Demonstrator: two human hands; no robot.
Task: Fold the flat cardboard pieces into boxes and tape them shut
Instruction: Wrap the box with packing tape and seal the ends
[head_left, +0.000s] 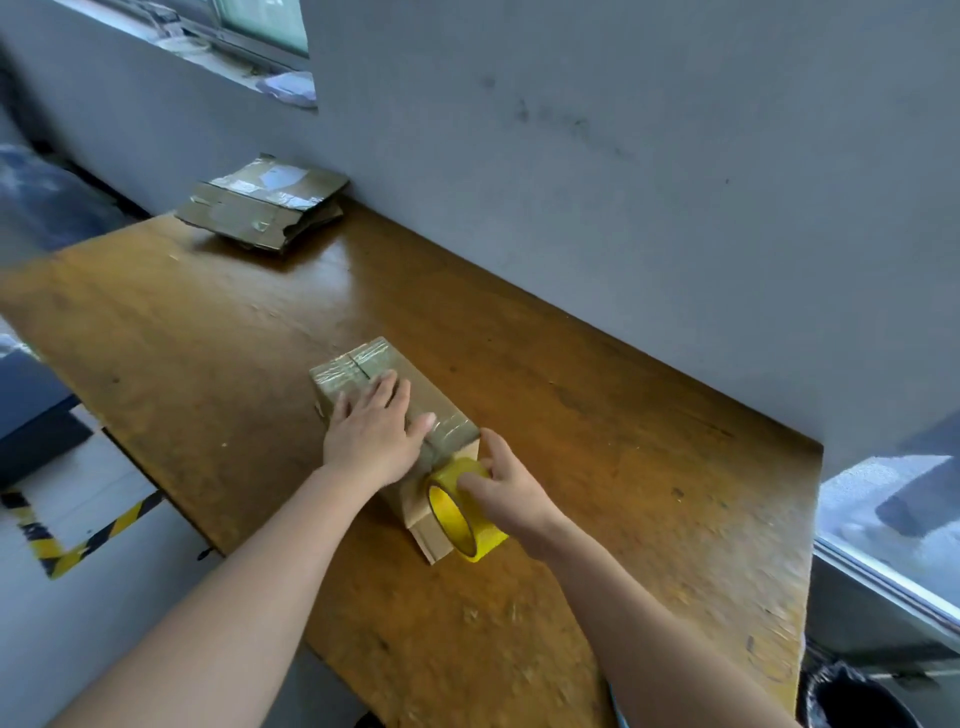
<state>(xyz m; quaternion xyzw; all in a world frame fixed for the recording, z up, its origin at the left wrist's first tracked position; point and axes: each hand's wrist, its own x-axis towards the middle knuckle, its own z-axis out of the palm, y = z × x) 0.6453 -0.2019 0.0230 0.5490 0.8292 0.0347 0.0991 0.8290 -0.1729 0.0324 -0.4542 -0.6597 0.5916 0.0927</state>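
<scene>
On the wooden table (218, 322), near its middle, sits a folded cardboard box (415, 400), clear tape shining along its top seam. Left hand (376, 434) lies flat on the box top, fingers spread, pressing, not gripping. Right hand (506, 486) grips a yellow tape roll (457, 512), held against the box's near end face. Far corner by the grey wall (623, 156): stack of flat cardboard pieces (265, 205), taped, well apart from the box.

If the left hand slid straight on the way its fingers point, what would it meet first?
Probably nothing solid: the left hand would slide along the taped brown cardboard box, off its far end, toward the grey wall.
</scene>
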